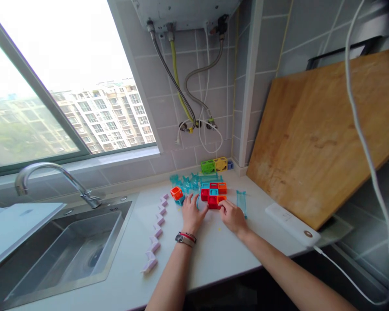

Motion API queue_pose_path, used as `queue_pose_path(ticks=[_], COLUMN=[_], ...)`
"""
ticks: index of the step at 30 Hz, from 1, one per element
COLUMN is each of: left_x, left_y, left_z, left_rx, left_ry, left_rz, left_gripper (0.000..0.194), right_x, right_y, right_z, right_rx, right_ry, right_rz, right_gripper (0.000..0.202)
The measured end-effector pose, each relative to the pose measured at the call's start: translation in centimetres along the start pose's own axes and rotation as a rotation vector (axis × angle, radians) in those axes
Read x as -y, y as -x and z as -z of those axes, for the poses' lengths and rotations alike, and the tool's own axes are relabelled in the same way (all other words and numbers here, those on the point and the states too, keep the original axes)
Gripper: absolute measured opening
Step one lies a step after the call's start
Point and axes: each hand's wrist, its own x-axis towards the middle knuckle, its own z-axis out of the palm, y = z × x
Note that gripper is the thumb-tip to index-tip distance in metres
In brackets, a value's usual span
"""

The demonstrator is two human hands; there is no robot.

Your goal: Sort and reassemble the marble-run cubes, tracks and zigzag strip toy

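Bare forearms, no sleeves; the left wrist wears a watch [184, 238] (plus red cord bracelet).

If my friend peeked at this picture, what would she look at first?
Probably the bright block cluster of red, orange and blue squares in the middle of the white counter, with the left hand and right hand resting right at its near edge. Next she'd spot the big wooden board leaning on the right wall, and the purple zigzag strip lying beside the sink.
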Motion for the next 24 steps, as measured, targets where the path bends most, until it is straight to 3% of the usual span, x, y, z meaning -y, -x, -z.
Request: queue_pose_path(ticks=[4, 9, 14, 17, 24], left_x=[0.4, 0.6, 0.6, 0.1, -0.8], left_y=[-0.1, -0.4, -0.9, -1.1, -1.1], left_z=[-0.1, 0.1, 0.5, 0.9, 1.9], left_rx=[0.050, 0.018, -0.112, -0.198, -0.358], left_ry=[0.009, 0.043, 0.140, 0.219, 0.365], left_rz=[0.108, 0.167, 0.245, 0.261, 0.252], left_gripper=[0.034, 0.016, 0.005, 0.013, 0.028], right_x=[0.1, 0.6, 1.2, 1.2, 1.1], right_y=[0.0, 0.2, 0.2, 0.3, 0.5], right_z=[0.2, 0.4, 0.6, 0.6, 0.3], right_rx=[0.027, 0.154, 0.189, 0.233, 0.366], right_ry=[-0.071, -0.164, -0.198, -0.164, -0.047], right_rz=[0.057, 0.153, 0.151, 0.120, 0.068], right_gripper=[0.025, 0.025, 0.051, 0.061, 0.056])
